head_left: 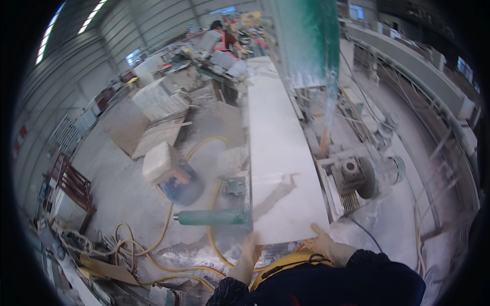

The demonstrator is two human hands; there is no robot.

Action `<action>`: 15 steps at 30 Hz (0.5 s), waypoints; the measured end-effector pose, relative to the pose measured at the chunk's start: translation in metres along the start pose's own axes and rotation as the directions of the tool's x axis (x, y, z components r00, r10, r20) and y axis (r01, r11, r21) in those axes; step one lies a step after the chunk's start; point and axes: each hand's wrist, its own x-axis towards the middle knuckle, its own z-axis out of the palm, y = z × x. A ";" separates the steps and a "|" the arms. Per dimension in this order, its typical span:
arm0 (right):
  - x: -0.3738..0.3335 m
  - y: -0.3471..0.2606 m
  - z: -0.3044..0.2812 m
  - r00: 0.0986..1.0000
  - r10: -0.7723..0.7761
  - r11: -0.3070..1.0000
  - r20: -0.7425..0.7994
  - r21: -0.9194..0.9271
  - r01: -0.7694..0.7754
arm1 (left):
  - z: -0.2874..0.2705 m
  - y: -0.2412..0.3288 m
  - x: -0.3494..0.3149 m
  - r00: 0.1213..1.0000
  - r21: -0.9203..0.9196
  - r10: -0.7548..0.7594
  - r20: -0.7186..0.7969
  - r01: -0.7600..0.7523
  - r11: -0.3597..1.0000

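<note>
White slab (286,204) held at its near end by both hands, its long face running away from the body, past the green column (306,46) on the right! At the near left corner, the left hand (250,250) is planted, wrist below, fingers directed forward and closed about the edge, part of them hidden beneath the stone. At the near right corner, the right hand (323,244) is angled inward from its dark sleeve (370,257), one digit laid over the top face while others are tucked around the near edge: a grip on the slab there too. Both forearms are brought in low from the bottom, hands spread about the slab's width apart, the near edge framed between them and the yellow apron (293,262). A grey streak is shown across the white face, just ahead of the hands. Off to the left, a green cylinder (212,218) is pointed outward beside the slab; to the right, a dusty motor (351,171) is set close to its edge. Far ahead, a co-worker (224,38) is seen, one arm stretched out
</note>
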 end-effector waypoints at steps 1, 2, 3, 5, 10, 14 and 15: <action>-0.003 0.001 0.004 0.999 -0.037 0.999 -0.006 -0.024 0.037 | -0.001 -0.001 -0.007 1.000 -0.048 -0.003 0.013 0.004 0.999; -0.006 0.004 0.008 0.996 -0.084 0.996 -0.024 -0.021 0.084 | -0.001 -0.004 -0.016 0.996 -0.102 -0.093 0.006 0.093 0.990; -0.008 0.005 0.012 0.996 -0.086 0.996 -0.022 -0.031 0.085 | 0.000 -0.008 -0.023 0.987 -0.157 -0.161 0.025 0.163 0.974; -0.011 0.007 0.017 0.991 -0.122 0.992 -0.053 0.007 0.122 | 0.002 -0.009 -0.034 0.960 -0.226 -0.250 0.128 0.274 0.935; -0.003 0.005 0.002 0.997 -0.080 0.996 -0.020 0.040 0.081 | 0.026 -0.008 -0.039 0.964 -0.302 -0.231 0.133 0.261 0.917; 0.014 0.009 -0.030 0.957 0.247 0.909 0.153 -0.378 -0.175 | 0.027 -0.008 -0.041 0.840 -0.903 -0.506 0.195 0.355 0.242; 0.023 0.012 -0.035 0.893 0.407 0.897 0.194 -0.270 -0.350 | 0.023 -0.008 -0.040 0.760 -0.941 -0.555 0.338 0.264 -0.211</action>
